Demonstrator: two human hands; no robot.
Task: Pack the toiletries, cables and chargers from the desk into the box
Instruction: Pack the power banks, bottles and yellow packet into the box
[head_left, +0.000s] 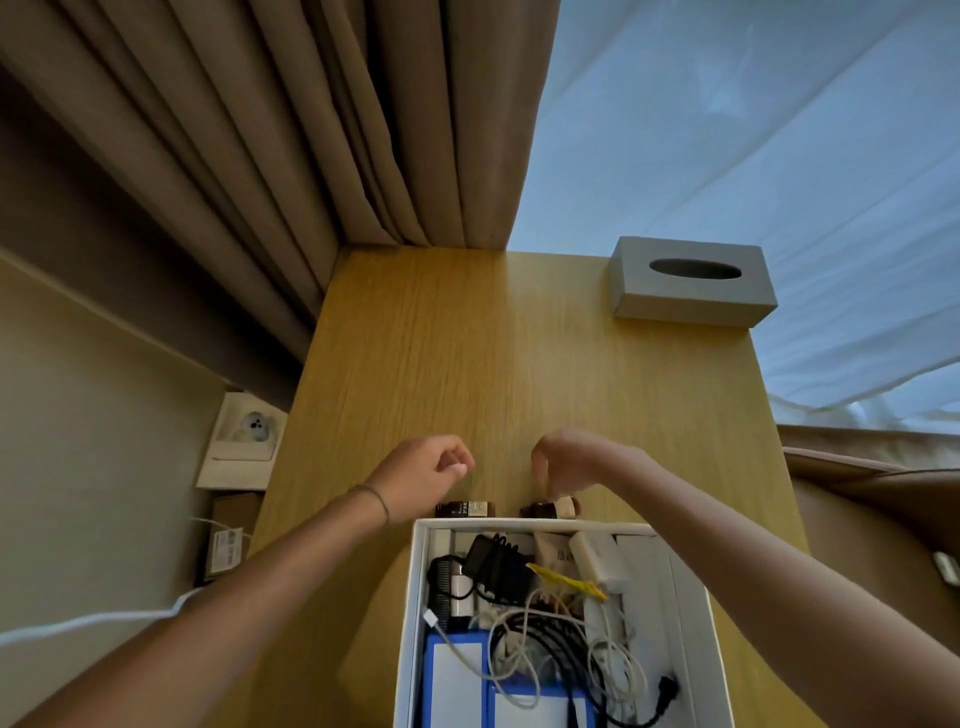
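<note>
A white box stands at the desk's near edge, holding black and white cables, a black charger, a white charger and blue packets. Just beyond its far rim two small dark bottles lie on their sides on the wooden desk: a left bottle and a right bottle. My left hand hovers above the left bottle, fingers curled and apart, holding nothing. My right hand reaches down over the right bottle, fingertips at or near it; a grip cannot be made out.
A grey tissue box sits at the desk's far right corner. Brown curtains hang behind the desk on the left. A wall socket and a white cable are left of the desk.
</note>
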